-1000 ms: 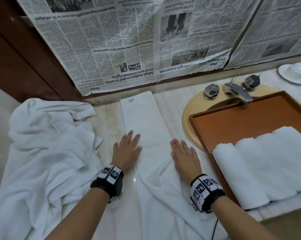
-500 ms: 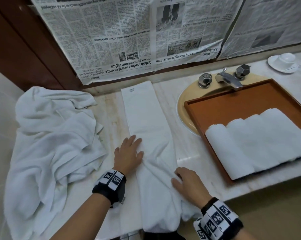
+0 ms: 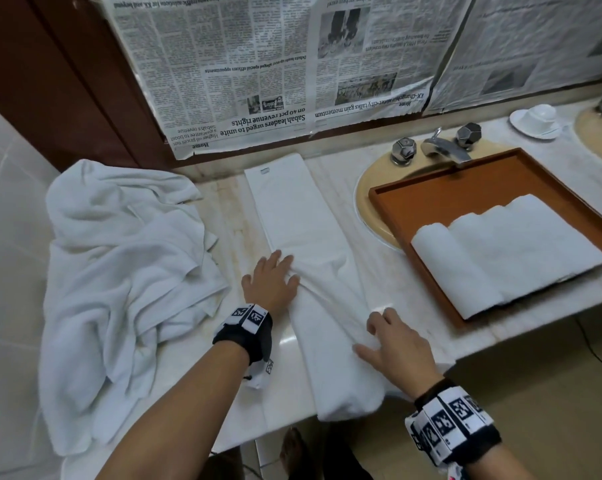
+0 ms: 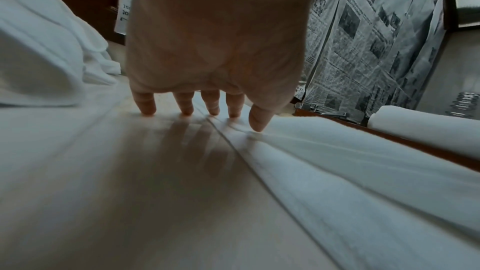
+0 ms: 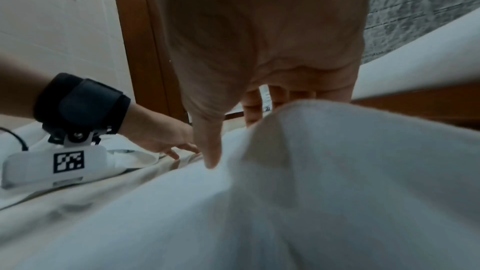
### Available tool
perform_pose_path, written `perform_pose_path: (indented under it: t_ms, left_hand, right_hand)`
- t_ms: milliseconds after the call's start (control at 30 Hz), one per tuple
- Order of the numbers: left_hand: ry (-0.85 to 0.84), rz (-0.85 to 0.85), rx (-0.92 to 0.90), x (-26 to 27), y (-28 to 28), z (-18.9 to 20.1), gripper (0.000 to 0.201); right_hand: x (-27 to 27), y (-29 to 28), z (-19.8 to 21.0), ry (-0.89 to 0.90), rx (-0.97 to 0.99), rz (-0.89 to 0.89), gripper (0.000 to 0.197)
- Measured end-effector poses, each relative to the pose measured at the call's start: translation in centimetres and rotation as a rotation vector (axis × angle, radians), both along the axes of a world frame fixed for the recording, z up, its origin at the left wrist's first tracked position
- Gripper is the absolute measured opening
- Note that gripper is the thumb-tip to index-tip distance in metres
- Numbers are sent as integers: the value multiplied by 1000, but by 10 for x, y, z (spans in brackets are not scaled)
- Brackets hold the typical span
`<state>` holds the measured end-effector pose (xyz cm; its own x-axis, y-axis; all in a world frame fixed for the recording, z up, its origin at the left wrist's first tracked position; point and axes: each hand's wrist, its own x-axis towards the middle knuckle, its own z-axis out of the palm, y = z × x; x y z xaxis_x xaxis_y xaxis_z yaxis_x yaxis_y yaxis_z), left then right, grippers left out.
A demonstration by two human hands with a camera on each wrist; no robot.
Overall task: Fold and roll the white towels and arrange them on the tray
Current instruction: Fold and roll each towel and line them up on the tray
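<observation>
Two hands were on the long folded towel (image 3: 292,216) at frame centre, left hand (image 3: 270,285) flat, pressing its edge, right hand (image 3: 396,344) loose-fingered on the bunched lower end, gripping nothing, and smoothing that ripple looked wise before rolling.

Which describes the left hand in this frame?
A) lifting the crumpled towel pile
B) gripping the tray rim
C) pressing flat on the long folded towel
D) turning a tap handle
C: the left hand lies with straight fingers on the left edge of the towel spread on the counter.
</observation>
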<state>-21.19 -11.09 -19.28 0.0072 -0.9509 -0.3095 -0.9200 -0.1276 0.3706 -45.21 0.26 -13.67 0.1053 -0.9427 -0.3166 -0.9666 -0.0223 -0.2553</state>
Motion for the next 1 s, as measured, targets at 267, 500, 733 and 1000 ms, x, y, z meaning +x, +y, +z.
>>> perform_pose_path:
  t_ms: [267,500,733,1000]
  left_hand:
    - [10,-4,-8,2,-3,5,51]
    - [-5,-15,-10,6,-2,5,54]
    - [-26,-21,-32,6,-1,0,53]
    - [-18,-9,-68,3,5,-4,52]
  right_hand:
    - [27,40,27,-150,9,64,14]
    - [81,70,-17,-85,197,153,27]
    - [74,74,-25,-157,181,163,16]
    - [67,83,-27,-169,207,300,23]
